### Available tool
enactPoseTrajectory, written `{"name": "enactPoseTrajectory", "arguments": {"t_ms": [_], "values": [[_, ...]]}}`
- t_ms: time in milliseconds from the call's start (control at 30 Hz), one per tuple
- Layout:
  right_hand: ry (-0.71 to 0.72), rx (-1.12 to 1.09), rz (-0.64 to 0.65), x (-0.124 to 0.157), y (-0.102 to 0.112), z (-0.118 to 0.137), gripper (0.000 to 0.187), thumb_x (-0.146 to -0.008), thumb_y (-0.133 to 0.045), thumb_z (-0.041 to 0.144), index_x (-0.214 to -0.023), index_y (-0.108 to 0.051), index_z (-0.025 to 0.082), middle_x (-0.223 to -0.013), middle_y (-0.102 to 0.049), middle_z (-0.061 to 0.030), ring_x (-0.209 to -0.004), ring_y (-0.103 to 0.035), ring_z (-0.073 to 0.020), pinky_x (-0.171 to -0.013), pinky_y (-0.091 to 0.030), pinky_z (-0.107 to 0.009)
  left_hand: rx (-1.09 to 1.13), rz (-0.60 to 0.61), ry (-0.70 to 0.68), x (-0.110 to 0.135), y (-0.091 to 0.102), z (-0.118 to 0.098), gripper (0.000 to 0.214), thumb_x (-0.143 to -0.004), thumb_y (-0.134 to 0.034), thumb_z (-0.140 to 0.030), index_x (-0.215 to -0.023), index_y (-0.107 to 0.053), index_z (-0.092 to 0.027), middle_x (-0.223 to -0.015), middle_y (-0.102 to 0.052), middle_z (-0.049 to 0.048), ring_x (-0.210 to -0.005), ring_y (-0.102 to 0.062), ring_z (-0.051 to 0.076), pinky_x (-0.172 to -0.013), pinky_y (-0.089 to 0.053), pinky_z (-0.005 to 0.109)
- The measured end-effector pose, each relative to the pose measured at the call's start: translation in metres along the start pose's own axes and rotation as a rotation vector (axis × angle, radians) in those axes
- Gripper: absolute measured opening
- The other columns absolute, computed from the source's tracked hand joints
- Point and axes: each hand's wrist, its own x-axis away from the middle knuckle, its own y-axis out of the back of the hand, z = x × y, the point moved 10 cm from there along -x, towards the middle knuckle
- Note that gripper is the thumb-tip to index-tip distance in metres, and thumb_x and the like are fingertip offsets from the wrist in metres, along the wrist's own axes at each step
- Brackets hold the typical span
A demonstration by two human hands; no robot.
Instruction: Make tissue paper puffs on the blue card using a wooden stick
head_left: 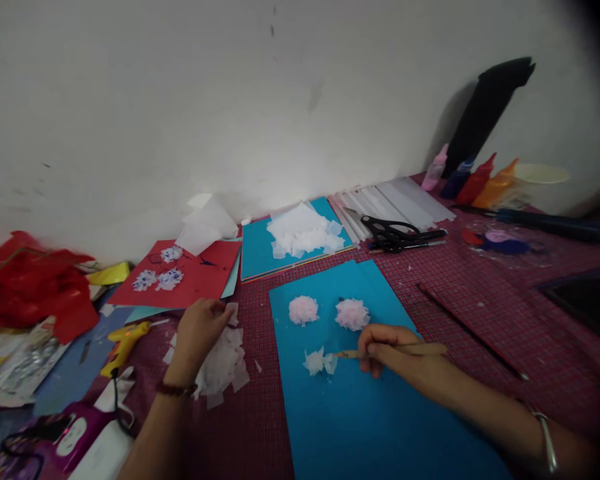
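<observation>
A light wooden stick [415, 349] is gripped between the thumb and fingers of my right hand [380, 348]. Its tip meets a white tissue tuft [316, 361] on a blue sheet [360, 413]. Two fuller pale pink tissue puffs, a left one [303, 310] and a right one [352, 313], sit higher on this sheet. To the left, my left hand [204, 330] is above a loose pile of white tissue squares [225, 367]. Its fingertips are closed at a tissue paper square [233, 315] on the pile's upper edge.
Behind lie more tissue squares [305, 230], black scissors [387, 230] and paint bottles [480, 181]. A red sheet [200, 273] with tissue puffs and a yellow glue gun [124, 347] are left. A thin dark brush [470, 330] lies right. The wall [280, 120] borders the table.
</observation>
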Motion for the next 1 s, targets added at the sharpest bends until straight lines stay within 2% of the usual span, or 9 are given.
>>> {"name": "enactPoseTrajectory", "arguments": {"t_ms": [67,167,267,333,400,500,600,800,1000], "values": [[0.005,-0.007,-0.007,0.000,0.001,0.000,0.013,-0.073,-0.050,0.028,-0.067,-0.058,0.019,-0.063,-0.062,-0.0025,-0.056,-0.055,-0.0142,-0.054,-0.042,-0.027,-0.002,0.004,0.009,-0.003,0.002,0.003,0.027,-0.073,-0.056,-0.041,-0.063,-0.064,-0.018,-0.061,-0.064,0.0029,-0.061,-0.059,0.019,-0.054,-0.037,0.026],[0.033,-0.035,0.020,0.002,-0.002,0.005,0.011,-0.071,-0.049,0.023,-0.068,-0.058,0.018,-0.063,-0.062,-0.0018,-0.057,-0.056,-0.0134,-0.055,-0.043,-0.026,0.031,-0.044,0.025,0.008,0.016,-0.003,0.029,-0.077,-0.052,-0.044,-0.070,-0.063,-0.018,-0.067,-0.064,0.0022,-0.063,-0.058,0.019,-0.055,-0.039,0.026],[0.040,-0.032,0.096,0.008,-0.012,0.007,0.013,-0.069,-0.046,0.014,-0.066,-0.058,0.017,-0.063,-0.062,-0.0005,-0.059,-0.057,-0.0120,-0.057,-0.045,-0.024,0.093,-0.098,-0.039,0.035,0.030,-0.032,0.029,-0.076,-0.055,-0.050,-0.074,-0.062,-0.021,-0.072,-0.063,-0.0007,-0.061,-0.054,0.016,-0.057,-0.041,0.025],[0.057,0.024,0.157,0.012,-0.020,0.008,0.017,-0.070,-0.044,0.009,-0.068,-0.060,0.016,-0.065,-0.062,0.0004,-0.062,-0.058,-0.0110,-0.058,-0.045,-0.022,0.133,-0.044,-0.096,0.055,0.028,-0.055,0.025,-0.076,-0.055,-0.048,-0.074,-0.061,-0.023,-0.072,-0.062,-0.0026,-0.058,-0.053,0.015,-0.054,-0.041,0.024],[0.125,0.124,0.214,0.016,-0.029,0.013,0.022,-0.072,-0.044,0.006,-0.073,-0.063,0.015,-0.070,-0.063,0.0007,-0.065,-0.058,-0.0104,-0.061,-0.046,-0.021,0.221,0.113,-0.165,0.072,0.012,-0.079,0.023,-0.075,-0.056,-0.046,-0.069,-0.059,-0.024,-0.063,-0.060,-0.0037,-0.053,-0.052,0.014,-0.050,-0.040,0.023],[0.248,0.289,0.249,0.019,-0.040,0.021,0.026,-0.073,-0.044,0.002,-0.078,-0.066,0.015,-0.075,-0.064,0.0003,-0.067,-0.058,-0.0101,-0.063,-0.046,-0.021,0.335,0.495,-0.300,0.095,-0.026,-0.111,0.025,-0.079,-0.053,-0.042,-0.065,-0.059,-0.023,-0.056,-0.058,-0.0038,-0.051,-0.053,0.013,-0.048,-0.040,0.021],[0.322,0.400,0.230,0.017,-0.046,0.027,0.028,-0.074,-0.043,0.001,-0.080,-0.066,0.016,-0.078,-0.066,-0.0007,-0.070,-0.060,-0.0108,-0.064,-0.046,-0.021,0.309,0.771,-0.402,0.111,-0.052,-0.127,0.022,-0.082,-0.050,-0.034,-0.065,-0.058,-0.022,-0.060,-0.059,-0.0034,-0.053,-0.052,0.012,-0.049,-0.037,0.020],[0.342,0.425,0.132,0.011,-0.043,0.032,0.026,-0.077,-0.044,0.005,-0.081,-0.066,0.016,-0.079,-0.067,-0.0012,-0.072,-0.061,-0.0117,-0.066,-0.047,-0.023,0.253,0.882,-0.481,0.110,-0.069,-0.141,0.019,-0.082,-0.046,-0.022,-0.065,-0.053,-0.021,-0.061,-0.052,-0.0050,-0.057,-0.048,0.011,-0.052,-0.033,0.020],[0.229,0.340,0.087,0.008,-0.037,0.026,0.024,-0.078,-0.044,0.006,-0.079,-0.065,0.016,-0.076,-0.066,0.0003,-0.068,-0.059,-0.0102,-0.062,-0.046,-0.021,0.352,0.828,-0.447,0.106,-0.083,-0.138,0.016,-0.084,-0.043,-0.021,-0.076,-0.057,-0.023,-0.072,-0.060,-0.0041,-0.066,-0.057,0.012,-0.061,-0.041,0.021]]}}
